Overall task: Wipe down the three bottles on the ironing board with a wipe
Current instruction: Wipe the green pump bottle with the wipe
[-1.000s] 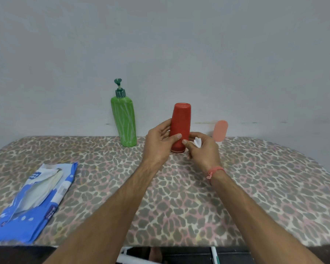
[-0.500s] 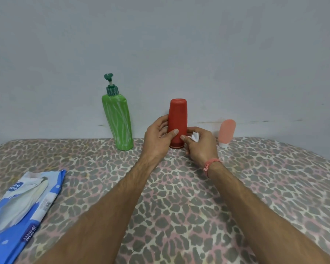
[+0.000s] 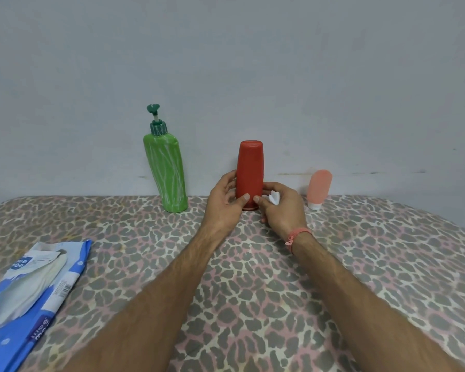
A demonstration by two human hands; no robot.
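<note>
Red bottle point(image 3: 249, 170) gripped upright on ironing board point(image 3: 253, 264).
Held low by left hand point(image 3: 224, 204), fingers curled round; wipe point(image 3: 273, 197) pinched in right hand point(image 3: 282, 208).

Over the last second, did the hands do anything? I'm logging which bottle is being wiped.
Little changed. Both hands stay at the red bottle: the left hand grips its lower part, and the right hand keeps the wipe at its base. Mostly the camera shifted. The green bottle, pink tube and wipes pack stayed put.
</note>
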